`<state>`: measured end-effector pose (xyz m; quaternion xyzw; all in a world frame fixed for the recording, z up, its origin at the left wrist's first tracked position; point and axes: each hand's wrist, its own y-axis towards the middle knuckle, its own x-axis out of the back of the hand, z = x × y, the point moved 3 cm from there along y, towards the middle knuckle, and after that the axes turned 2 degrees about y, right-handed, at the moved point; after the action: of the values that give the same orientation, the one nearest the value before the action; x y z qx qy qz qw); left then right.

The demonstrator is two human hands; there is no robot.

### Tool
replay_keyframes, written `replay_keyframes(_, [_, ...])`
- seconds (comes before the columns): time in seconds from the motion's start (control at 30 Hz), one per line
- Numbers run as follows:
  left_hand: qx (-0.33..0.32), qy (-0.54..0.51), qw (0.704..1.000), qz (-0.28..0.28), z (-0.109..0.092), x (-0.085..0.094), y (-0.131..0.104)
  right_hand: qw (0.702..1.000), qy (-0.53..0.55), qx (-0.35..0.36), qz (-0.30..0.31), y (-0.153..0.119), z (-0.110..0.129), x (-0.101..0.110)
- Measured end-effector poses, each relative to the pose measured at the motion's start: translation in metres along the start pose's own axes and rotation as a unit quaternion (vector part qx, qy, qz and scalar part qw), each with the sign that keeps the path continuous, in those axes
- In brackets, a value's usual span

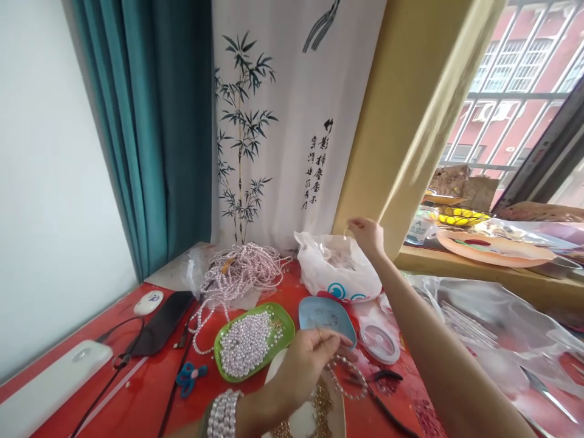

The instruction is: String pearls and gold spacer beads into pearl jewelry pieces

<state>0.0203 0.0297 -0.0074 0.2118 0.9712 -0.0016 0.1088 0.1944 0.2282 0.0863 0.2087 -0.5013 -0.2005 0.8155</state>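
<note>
My left hand [314, 359] is closed, thumb against fingers, above the blue tray and a pale plate of gold beads [323, 404]. From its fingertips hangs a loop of small beads, a bead bracelet [354, 395]. Several strands of pearly beads [223, 415] circle the left wrist. My right hand [368, 236] is raised at the right rim of a white plastic bag [314, 274], its fingers pinched. What they hold is too small to make out. Pliers [387, 376] with dark handles lie below the bracelet, partly hidden by it.
A green tray [288, 322] holds loose pearly beads, with a heap of strung beads [246, 271] behind. The blue tray [305, 307] and a round clear lid [381, 344] sit before the bag. A phone [162, 325], power bank [55, 377] and cables lie left; plastic bags [479, 298] right.
</note>
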Motion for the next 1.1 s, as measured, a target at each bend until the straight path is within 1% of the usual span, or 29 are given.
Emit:
replay_keyframes(0.07, [-0.004, -0.001, 1.0, 0.004, -0.002, 0.001, 0.001, 0.997, -0.049, 0.008, 0.054, 0.0, -0.008, -0.011])
replay_keyframes(0.17, [0.0, 0.0, 1.0, 0.001, -0.002, 0.005, 0.003, 0.987, -0.117, 0.031, 0.108, -0.003, -0.017, -0.016])
replay_keyframes(0.27, [0.037, -0.016, 0.999, -0.004, 0.003, 0.008, 0.005, 0.976, -0.161, 0.072, 0.126, -0.006, -0.018, -0.009])
replay_keyframes(0.33, [0.054, -0.036, 0.998, -0.004, 0.006, 0.009, 0.006, 0.97, -0.172, 0.111, 0.128, -0.01, -0.014, 0.0])
replay_keyframes(0.4, [0.064, -0.061, 0.996, 0.005, 0.007, 0.01, 0.006, 0.965, -0.166, 0.154, 0.129, -0.021, -0.008, 0.012])
replay_keyframes(0.47, [0.073, -0.085, 0.993, 0.029, 0.008, 0.009, 0.006, 0.961, -0.145, 0.195, 0.132, -0.044, 0.0, 0.025])
replay_keyframes(0.5, [0.08, -0.094, 0.991, 0.044, 0.009, 0.007, 0.005, 0.958, -0.129, 0.215, 0.139, -0.06, 0.005, 0.032])
replay_keyframes(0.57, [0.098, -0.103, 0.987, 0.079, 0.012, 0.004, 0.004, 0.946, -0.094, 0.257, 0.173, -0.1, 0.016, 0.046])
replay_keyframes(0.63, [0.119, -0.103, 0.98, 0.123, 0.018, -0.002, 0.002, 0.929, -0.051, 0.297, 0.216, -0.146, 0.027, 0.06])
replay_keyframes(0.67, [0.126, -0.1, 0.976, 0.146, 0.022, -0.005, 0.001, 0.914, 0.014, 0.318, 0.25, -0.169, 0.032, 0.068])
replay_keyframes(0.7, [0.132, -0.092, 0.972, 0.17, 0.026, -0.009, 0.0, 0.908, 0.061, 0.318, 0.268, -0.189, 0.036, 0.075])
replay_keyframes(0.77, [0.148, -0.054, 0.964, 0.214, 0.034, -0.017, -0.003, 0.898, 0.109, 0.306, 0.298, -0.221, 0.039, 0.088])
replay_keyframes(0.8, [0.156, -0.026, 0.959, 0.233, 0.037, -0.021, -0.005, 0.894, 0.122, 0.3, 0.31, -0.232, 0.039, 0.093])
replay_keyframes(0.87, [0.167, 0.031, 0.95, 0.261, 0.041, -0.028, -0.009, 0.892, 0.142, 0.293, 0.315, -0.248, 0.033, 0.102])
replay_keyframes(0.9, [0.159, 0.052, 0.951, 0.259, 0.041, -0.03, -0.011, 0.895, 0.149, 0.289, 0.307, -0.254, 0.028, 0.106])
replay_keyframes(0.93, [0.141, 0.071, 0.957, 0.245, 0.04, -0.032, -0.013, 0.901, 0.153, 0.283, 0.291, -0.26, 0.023, 0.109])
replay_keyframes(1.03, [0.042, 0.151, 0.975, 0.158, 0.032, -0.034, -0.023, 0.932, 0.142, 0.254, 0.216, -0.277, 0.004, 0.116])
replay_keyframes(1.07, [0.005, 0.189, 0.972, 0.137, 0.03, -0.035, -0.029, 0.941, 0.133, 0.244, 0.191, -0.285, -0.002, 0.118])
replay_keyframes(1.1, [-0.031, 0.229, 0.964, 0.132, 0.029, -0.036, -0.035, 0.948, 0.126, 0.238, 0.169, -0.294, -0.007, 0.119])
